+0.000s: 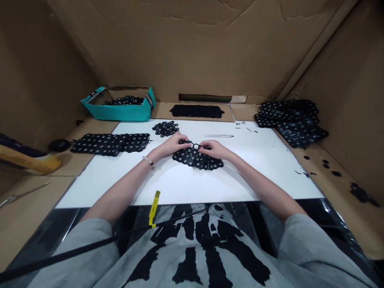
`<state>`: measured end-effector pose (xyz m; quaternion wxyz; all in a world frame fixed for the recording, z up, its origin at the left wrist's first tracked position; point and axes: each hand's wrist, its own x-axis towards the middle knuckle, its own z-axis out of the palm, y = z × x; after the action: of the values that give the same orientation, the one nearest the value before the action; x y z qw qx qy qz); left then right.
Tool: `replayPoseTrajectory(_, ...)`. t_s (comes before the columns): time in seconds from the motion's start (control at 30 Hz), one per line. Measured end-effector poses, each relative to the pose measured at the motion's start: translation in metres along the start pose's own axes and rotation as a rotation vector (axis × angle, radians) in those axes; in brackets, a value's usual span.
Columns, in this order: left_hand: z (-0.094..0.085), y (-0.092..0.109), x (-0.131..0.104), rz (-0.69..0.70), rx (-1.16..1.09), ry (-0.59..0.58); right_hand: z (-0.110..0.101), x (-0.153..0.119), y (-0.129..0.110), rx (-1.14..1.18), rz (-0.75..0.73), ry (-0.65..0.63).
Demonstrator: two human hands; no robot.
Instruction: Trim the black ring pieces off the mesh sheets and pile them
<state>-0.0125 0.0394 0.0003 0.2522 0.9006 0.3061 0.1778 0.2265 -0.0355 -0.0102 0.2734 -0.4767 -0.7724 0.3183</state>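
Observation:
A black sheet dotted with light round holes (198, 159) lies on the white board, its upper edge raised between my hands. My left hand (177, 144) pinches that edge at its left end, fingers closed. On the other side my right hand (215, 149) pinches the same edge with thumb and fingertips. Small black rings show in the gap between the two hands. Just beyond my left hand sits a loose pile of black rings (165, 128). A thin silver pen-like tool (219, 136) lies behind my right hand.
At the back left stands a teal box (120, 112) holding rings. Dotted black sheets lie left (99, 144) and right (295, 122). A black stack (196, 111) rests behind the white board (180, 188). Scissors (24, 195) and a yellow packet (33, 160) are far left; black scraps lie right.

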Motion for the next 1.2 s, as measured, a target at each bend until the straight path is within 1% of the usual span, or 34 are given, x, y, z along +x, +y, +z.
replayPoseTrajectory(0.03,-0.001,0.002,0.0,-0.008,-0.01,0.013,0.001,0.0,0.0,-0.008,0.03,0.012)
replayPoseTrajectory(0.1,-0.005,0.006,0.0,-0.008,-0.036,-0.003,0.004,0.0,-0.001,0.007,0.063,0.036)
replayPoseTrajectory(0.23,-0.01,0.009,-0.001,-0.008,-0.063,-0.033,0.01,0.0,-0.005,0.065,0.06,0.039)
replayPoseTrajectory(0.33,-0.013,0.005,-0.001,-0.019,-0.068,0.01,0.01,0.0,-0.007,0.102,0.039,0.024)
replayPoseTrajectory(0.43,-0.014,0.001,0.0,0.011,-0.025,0.076,0.01,0.0,-0.008,0.12,0.027,0.02)
replayPoseTrajectory(0.5,-0.014,0.001,0.001,0.025,-0.011,0.079,0.01,-0.001,-0.008,0.129,0.026,0.019)
replayPoseTrajectory(0.63,-0.013,0.0,0.002,-0.017,-0.075,0.076,0.011,-0.001,-0.006,0.139,0.041,0.016)
replayPoseTrajectory(0.7,-0.012,0.0,0.001,-0.019,-0.075,0.108,0.011,-0.001,-0.006,0.14,0.051,0.019)
replayPoseTrajectory(0.8,-0.008,0.002,0.001,-0.011,-0.001,0.169,0.012,-0.001,-0.005,0.134,0.071,0.025)
replayPoseTrajectory(0.87,-0.005,0.004,0.001,0.006,0.038,0.153,0.012,-0.001,-0.005,0.129,0.078,0.027)
replayPoseTrajectory(0.93,-0.004,0.004,0.003,0.009,0.032,0.122,0.013,0.0,-0.004,0.128,0.076,0.028)
replayPoseTrajectory(1.0,-0.009,-0.003,0.004,-0.056,-0.022,0.142,0.013,0.0,-0.003,0.136,0.072,0.038)
replayPoseTrajectory(1.03,-0.013,-0.009,0.004,-0.111,-0.056,0.188,0.013,0.001,-0.002,0.141,0.073,0.043)
replayPoseTrajectory(1.07,-0.019,-0.017,0.003,-0.172,-0.09,0.264,0.013,0.001,-0.001,0.147,0.076,0.045)
replayPoseTrajectory(1.1,-0.025,-0.027,0.002,-0.232,-0.115,0.358,0.014,0.001,0.0,0.153,0.081,0.043)
replayPoseTrajectory(1.13,-0.032,-0.037,0.0,-0.281,-0.131,0.486,0.014,0.001,0.0,0.157,0.087,0.038)
replayPoseTrajectory(1.17,-0.039,-0.048,-0.002,-0.318,-0.134,0.603,0.014,0.001,0.001,0.159,0.095,0.033)
replayPoseTrajectory(1.2,-0.045,-0.058,-0.005,-0.349,-0.117,0.693,0.014,0.001,0.001,0.16,0.102,0.029)
